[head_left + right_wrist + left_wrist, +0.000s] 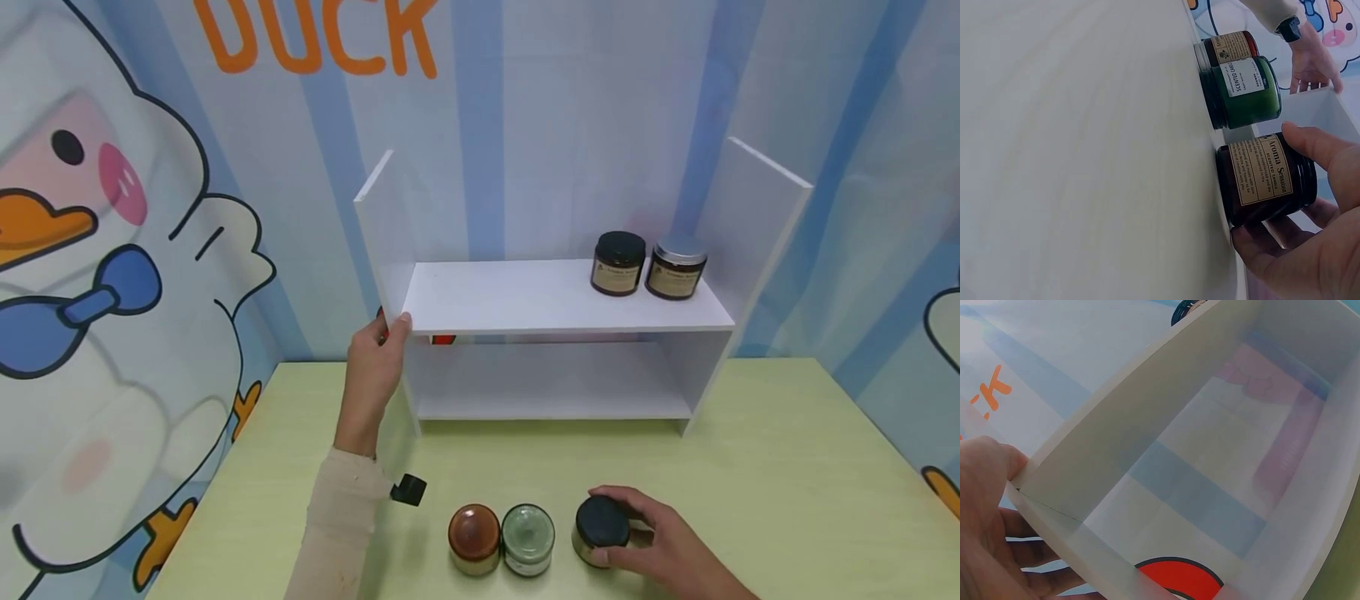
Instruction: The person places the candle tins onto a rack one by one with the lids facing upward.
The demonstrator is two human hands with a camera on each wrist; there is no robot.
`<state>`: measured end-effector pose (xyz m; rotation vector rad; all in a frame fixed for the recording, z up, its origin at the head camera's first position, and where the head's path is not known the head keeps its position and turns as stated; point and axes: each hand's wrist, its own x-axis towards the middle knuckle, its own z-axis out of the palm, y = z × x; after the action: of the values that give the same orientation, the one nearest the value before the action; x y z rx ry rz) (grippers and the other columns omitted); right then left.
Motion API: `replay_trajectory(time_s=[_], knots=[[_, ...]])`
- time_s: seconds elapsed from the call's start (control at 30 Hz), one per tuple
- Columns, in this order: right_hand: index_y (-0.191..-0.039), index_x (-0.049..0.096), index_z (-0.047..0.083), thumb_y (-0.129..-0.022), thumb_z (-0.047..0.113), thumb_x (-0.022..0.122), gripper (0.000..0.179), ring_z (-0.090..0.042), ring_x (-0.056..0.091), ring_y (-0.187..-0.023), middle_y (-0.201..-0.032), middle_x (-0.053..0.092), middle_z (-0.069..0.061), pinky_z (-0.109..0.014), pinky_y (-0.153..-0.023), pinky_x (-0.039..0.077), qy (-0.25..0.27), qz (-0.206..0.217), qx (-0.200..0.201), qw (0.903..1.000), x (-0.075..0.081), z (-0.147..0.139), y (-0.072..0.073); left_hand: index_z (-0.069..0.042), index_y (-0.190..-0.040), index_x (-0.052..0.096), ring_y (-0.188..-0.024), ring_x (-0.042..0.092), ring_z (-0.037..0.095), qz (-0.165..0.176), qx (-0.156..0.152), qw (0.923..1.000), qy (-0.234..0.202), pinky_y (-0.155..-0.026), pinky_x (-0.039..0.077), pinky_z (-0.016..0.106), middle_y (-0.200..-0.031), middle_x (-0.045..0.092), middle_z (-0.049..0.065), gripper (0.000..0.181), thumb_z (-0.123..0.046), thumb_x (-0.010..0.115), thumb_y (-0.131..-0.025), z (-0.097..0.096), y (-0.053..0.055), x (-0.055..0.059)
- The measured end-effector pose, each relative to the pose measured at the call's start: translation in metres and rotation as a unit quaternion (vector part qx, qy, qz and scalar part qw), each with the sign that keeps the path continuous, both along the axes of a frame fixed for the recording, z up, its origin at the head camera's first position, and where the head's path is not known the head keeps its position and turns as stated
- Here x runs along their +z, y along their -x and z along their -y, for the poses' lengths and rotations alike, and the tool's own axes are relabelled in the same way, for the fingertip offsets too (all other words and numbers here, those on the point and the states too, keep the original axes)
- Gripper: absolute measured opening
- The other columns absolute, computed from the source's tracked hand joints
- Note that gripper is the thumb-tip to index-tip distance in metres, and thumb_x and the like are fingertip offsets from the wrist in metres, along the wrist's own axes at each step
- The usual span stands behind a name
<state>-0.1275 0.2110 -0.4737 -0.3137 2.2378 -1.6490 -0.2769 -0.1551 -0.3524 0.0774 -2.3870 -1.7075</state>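
Note:
My right hand (pixel 651 537) holds a dark scented candle jar (pixel 602 523) with a black lid, thumb and fingers around its sides. In the right wrist view its tan "Aroma Sensation" label faces the camera. To its left on the table stand a green candle jar (pixel 528 537) and an amber candle jar (pixel 474 537), side by side. My left hand (pixel 375 358) grips the left side panel of a white two-tier shelf (pixel 495 300), thumb at the front. In the left wrist view the fingers (pixel 1035 553) pass behind that panel.
Two dark candle jars stand at the right end of the upper tier, one black-lidded (pixel 618 263), the other silver-lidded (pixel 676 267). Tall side panels rise at both ends of the shelf. A duck-printed backdrop (pixel 555 125) hangs behind the pale green table (pixel 795 467).

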Motion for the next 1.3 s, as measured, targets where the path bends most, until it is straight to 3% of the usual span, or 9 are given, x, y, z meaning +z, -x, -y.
replay_trajectory(time_s=[0.1, 0.3, 0.37, 0.57, 0.93, 1.3], knots=[[-0.147, 0.051, 0.012, -0.09, 0.025, 0.078, 0.065, -0.004, 0.057, -0.12, -0.15, 0.047, -0.019, -0.028, -0.09, 0.053, -0.002, -0.005, -0.002, 1.0, 0.001, -0.001, 0.0, -0.01, -0.142, 0.059, -0.112, 0.05, 0.028, -0.003, 0.0, 1.0, 0.001, -0.093, 0.042, 0.047, -0.135, 0.06, 0.013, 0.057, -0.05, 0.05, -0.103, 0.0, 0.0, 0.0], [-0.146, 0.052, 0.011, -0.09, 0.024, 0.078, 0.063, -0.034, 0.052, -0.129, -0.147, 0.05, -0.017, -0.031, -0.09, 0.053, 0.005, -0.018, -0.007, 0.9998, 0.006, 0.0, 0.002, -0.01, -0.141, 0.06, -0.115, 0.051, 0.028, -0.005, 0.001, 1.0, 0.001, -0.095, 0.043, 0.048, -0.136, 0.059, 0.013, 0.057, -0.05, 0.05, -0.103, 0.0, 0.0, 0.001], [-0.145, 0.053, 0.011, -0.09, 0.024, 0.078, 0.062, -0.038, 0.051, -0.129, -0.146, 0.05, -0.017, -0.031, -0.089, 0.053, 0.005, -0.019, -0.009, 0.9998, 0.007, 0.001, 0.002, -0.009, -0.141, 0.06, -0.115, 0.051, 0.029, -0.005, 0.001, 1.0, 0.001, -0.096, 0.043, 0.048, -0.137, 0.059, 0.013, 0.057, -0.05, 0.05, -0.103, 0.0, 0.0, 0.001], [-0.144, 0.054, 0.011, -0.09, 0.025, 0.078, 0.06, -0.038, 0.051, -0.127, -0.146, 0.05, -0.018, -0.032, -0.085, 0.054, -0.006, -0.017, -0.02, 0.9996, 0.009, 0.002, 0.002, -0.007, -0.14, 0.061, -0.113, 0.051, 0.029, -0.009, 0.001, 1.0, 0.005, -0.095, 0.042, 0.047, -0.135, 0.06, 0.015, 0.055, -0.048, 0.05, -0.103, 0.001, 0.001, 0.0], [-0.139, 0.058, 0.012, -0.085, 0.026, 0.084, 0.061, -0.034, 0.056, -0.121, -0.138, 0.059, -0.013, -0.029, -0.086, 0.052, -0.021, -0.064, -0.049, 0.9966, 0.014, 0.002, 0.007, -0.007, -0.142, 0.058, -0.117, 0.051, 0.029, -0.003, 0.0, 1.0, 0.002, -0.098, 0.043, 0.049, -0.138, 0.059, 0.014, 0.058, -0.049, 0.05, -0.103, 0.0, 0.002, 0.0], [-0.141, 0.057, 0.022, -0.083, 0.025, 0.085, 0.064, -0.035, 0.054, -0.127, -0.144, 0.053, -0.01, -0.034, -0.088, 0.052, -0.004, -0.024, -0.087, 0.9959, 0.027, 0.004, 0.011, -0.007, -0.143, 0.058, -0.117, 0.052, 0.028, -0.001, -0.002, 1.0, -0.005, -0.097, 0.043, 0.048, -0.139, 0.058, 0.014, 0.058, -0.049, 0.051, -0.103, 0.0, 0.001, 0.0]])
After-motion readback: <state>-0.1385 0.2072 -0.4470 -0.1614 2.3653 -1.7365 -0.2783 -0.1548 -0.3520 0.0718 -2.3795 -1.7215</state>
